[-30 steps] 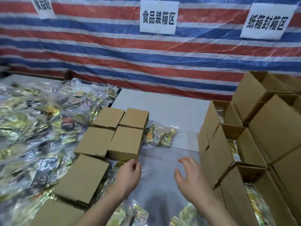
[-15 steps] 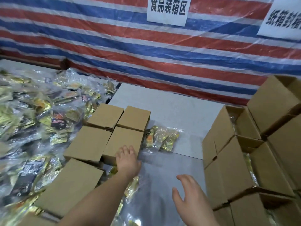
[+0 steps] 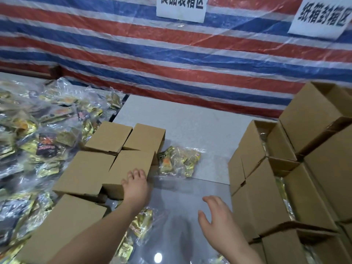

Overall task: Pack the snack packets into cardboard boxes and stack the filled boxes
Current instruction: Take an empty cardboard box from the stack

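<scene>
Several brown cardboard boxes lie bottom-up on the left of the grey table. My left hand point(image 3: 136, 184) rests on the near right corner of the nearest right box point(image 3: 131, 166), fingers over its top edge. My right hand point(image 3: 219, 219) hovers open above the bare grey table point(image 3: 182, 202), holding nothing. A clear bag of gold snack packets point(image 3: 180, 161) lies just right of that box. Another snack bag point(image 3: 141, 221) lies under my left forearm. Filled open boxes point(image 3: 264, 189) with packets inside are stacked on their sides at the right.
A large heap of bagged snack packets point(image 3: 38, 141) covers the left side. A bigger flat box point(image 3: 62, 223) lies at the near left. A red, white and blue striped tarp point(image 3: 171, 60) with two white paper signs hangs behind the table.
My left hand has reached forward from above the table onto the corner of the near box. My right hand dropped back toward me. The view tilted down and nearer.
</scene>
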`<state>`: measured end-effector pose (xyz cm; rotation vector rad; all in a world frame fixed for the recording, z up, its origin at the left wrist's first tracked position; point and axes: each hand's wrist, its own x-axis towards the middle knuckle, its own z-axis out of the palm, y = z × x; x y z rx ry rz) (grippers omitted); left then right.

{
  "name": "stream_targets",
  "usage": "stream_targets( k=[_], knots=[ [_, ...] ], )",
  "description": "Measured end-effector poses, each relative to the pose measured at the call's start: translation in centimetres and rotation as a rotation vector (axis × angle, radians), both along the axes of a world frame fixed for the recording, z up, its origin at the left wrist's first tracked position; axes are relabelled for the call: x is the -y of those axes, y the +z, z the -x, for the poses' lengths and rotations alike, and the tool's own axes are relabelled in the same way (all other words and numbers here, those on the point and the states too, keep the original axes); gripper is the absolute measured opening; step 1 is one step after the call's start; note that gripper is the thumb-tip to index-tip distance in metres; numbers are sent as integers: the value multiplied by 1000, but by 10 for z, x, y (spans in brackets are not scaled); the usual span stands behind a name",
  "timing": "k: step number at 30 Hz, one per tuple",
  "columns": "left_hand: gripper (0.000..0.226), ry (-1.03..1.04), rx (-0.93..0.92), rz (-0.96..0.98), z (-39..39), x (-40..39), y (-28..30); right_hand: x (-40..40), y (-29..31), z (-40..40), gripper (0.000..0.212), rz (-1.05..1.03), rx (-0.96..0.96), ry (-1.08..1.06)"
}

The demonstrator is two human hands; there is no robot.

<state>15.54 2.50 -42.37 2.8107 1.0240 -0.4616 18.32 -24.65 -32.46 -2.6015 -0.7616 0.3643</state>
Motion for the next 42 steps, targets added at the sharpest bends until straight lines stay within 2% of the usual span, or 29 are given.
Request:
stream_targets(
  k=[3, 7, 11, 13, 16, 18, 20, 21, 26, 32, 34, 39, 42],
  knots=[
    [44, 65, 276, 57, 3, -8, 43, -9, 8, -7, 45, -21, 17, -8],
    [36, 230, 628, 337, 18, -18, 110, -28, 33, -20, 44, -83, 2, -8],
    [30, 154, 736, 432, 37, -14, 173, -50, 73, -41, 45, -226, -9, -49],
    [28, 68, 766, 495, 45, -5, 202, -57, 98, -51, 58, -302, -35, -51],
    [36, -60, 816, 664, 55, 16, 242, -58, 135, -58, 75, -339, -43, -13],
    [35, -111, 831, 734, 56, 29, 258, -50, 154, -60, 61, -298, -5, 17],
    [31, -119, 837, 783, 53, 38, 264, -39, 164, -62, 20, -249, 38, 27],
    [30, -106, 834, 809, 50, 43, 264, -32, 165, -61, 7, -220, 60, 21],
    [27, -25, 695, 904, 48, 74, 220, 7, 126, -38, 8, -101, 100, -60],
    [22, 73, 623, 790, 65, 117, 113, 32, 20, 1, 18, -18, 38, -177],
    [22, 56, 603, 742, 73, 120, 86, 34, -8, 12, 14, -11, 4, -170],
    [20, 60, 532, 727, 83, 118, 44, 31, -53, 30, 5, 19, -63, -177],
    [17, 13, 496, 696, 91, 115, 25, 32, -73, 42, 14, 22, -148, -177]
  ],
)
